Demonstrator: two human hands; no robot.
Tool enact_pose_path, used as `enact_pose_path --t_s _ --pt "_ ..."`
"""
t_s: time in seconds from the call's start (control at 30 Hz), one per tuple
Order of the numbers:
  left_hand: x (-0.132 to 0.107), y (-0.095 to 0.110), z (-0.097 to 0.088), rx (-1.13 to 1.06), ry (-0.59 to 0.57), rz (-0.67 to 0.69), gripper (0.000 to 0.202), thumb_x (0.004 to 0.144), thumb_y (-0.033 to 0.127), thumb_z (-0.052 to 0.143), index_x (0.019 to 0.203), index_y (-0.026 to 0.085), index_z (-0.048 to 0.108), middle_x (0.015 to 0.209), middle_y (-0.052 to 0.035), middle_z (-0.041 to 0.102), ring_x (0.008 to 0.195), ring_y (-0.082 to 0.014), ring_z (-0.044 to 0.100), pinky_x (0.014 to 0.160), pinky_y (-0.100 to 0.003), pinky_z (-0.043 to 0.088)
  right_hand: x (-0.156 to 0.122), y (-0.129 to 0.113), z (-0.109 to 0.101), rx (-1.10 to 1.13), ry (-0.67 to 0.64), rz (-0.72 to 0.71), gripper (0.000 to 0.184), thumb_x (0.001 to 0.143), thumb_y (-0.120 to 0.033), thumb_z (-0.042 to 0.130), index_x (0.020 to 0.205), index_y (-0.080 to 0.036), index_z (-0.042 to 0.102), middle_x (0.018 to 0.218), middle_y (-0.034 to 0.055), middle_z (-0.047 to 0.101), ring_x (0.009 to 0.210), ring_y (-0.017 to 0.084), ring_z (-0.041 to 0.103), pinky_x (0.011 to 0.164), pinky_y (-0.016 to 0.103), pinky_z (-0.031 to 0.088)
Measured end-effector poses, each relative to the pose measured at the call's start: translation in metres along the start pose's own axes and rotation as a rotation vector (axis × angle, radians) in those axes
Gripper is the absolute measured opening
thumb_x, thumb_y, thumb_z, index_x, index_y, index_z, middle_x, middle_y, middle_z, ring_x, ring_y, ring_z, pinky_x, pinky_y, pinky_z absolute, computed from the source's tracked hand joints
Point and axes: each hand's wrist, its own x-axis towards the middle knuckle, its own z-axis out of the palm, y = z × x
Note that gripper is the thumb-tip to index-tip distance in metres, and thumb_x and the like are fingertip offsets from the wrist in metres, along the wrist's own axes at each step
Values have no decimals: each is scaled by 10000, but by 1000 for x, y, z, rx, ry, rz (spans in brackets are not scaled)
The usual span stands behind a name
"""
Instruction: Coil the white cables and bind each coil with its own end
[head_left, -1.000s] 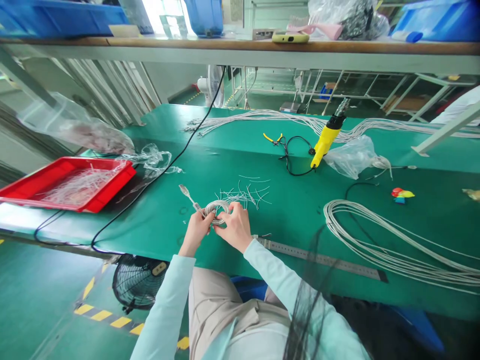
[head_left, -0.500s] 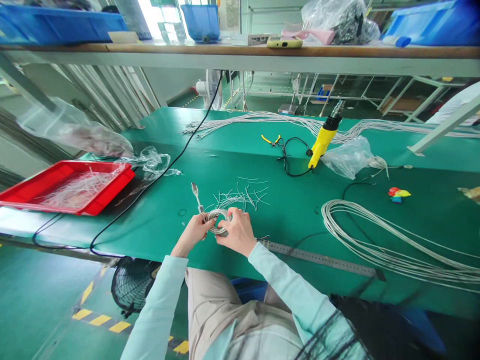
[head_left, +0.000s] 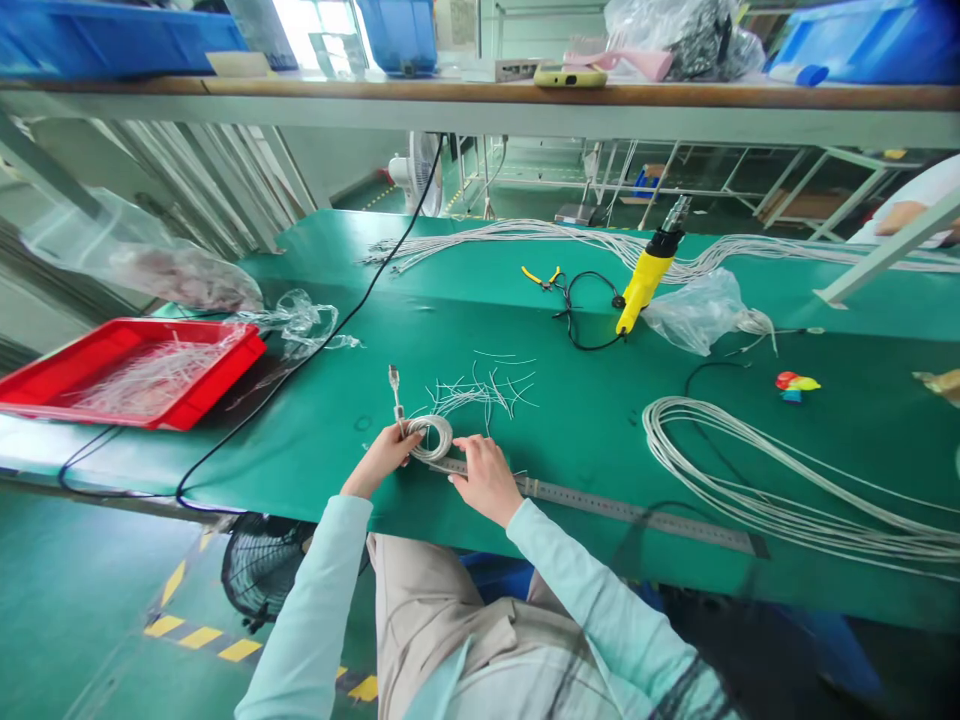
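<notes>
On our bench [head_left: 337, 240] we have a red tray [head_left: 247, 345] of wire offcuts at the left, with a black cord [head_left: 330, 355] running past it. Farther along lie pliers [head_left: 540, 276], a yellow heat gun [head_left: 646, 280] and, just beside it, a plastic bag [head_left: 697, 315]. White cables [head_left: 750, 490] sprawl at the right, near a steel ruler [head_left: 637, 510]. Blue bins [head_left: 97, 40] sit on the shelf [head_left: 480, 95] above; a fan [head_left: 262, 570] stands on the floor [head_left: 75, 600] below.
</notes>
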Motion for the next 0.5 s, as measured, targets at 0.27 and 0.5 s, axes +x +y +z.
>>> enact_pose_path --t_s 0.27,0.5 --pt "2 -9 9 -26 17 20 220 951 348 580 906 135 616 704 36 580 491 -75 505 454 -211 451 -16 7 0 13 -40 32 63 916 -198 626 888 -153 658 912 19 658 916 178 618 832 365 509" --pt "4 -5 10 -28 32 60 199 937 328 602 973 134 631 869 -15 647 672 -131 618 586 -276 539 -20 1 -2 19 -42 45 125 898 -91 600 967 -164 674 924 14 648 911 182 601 805 350 489"
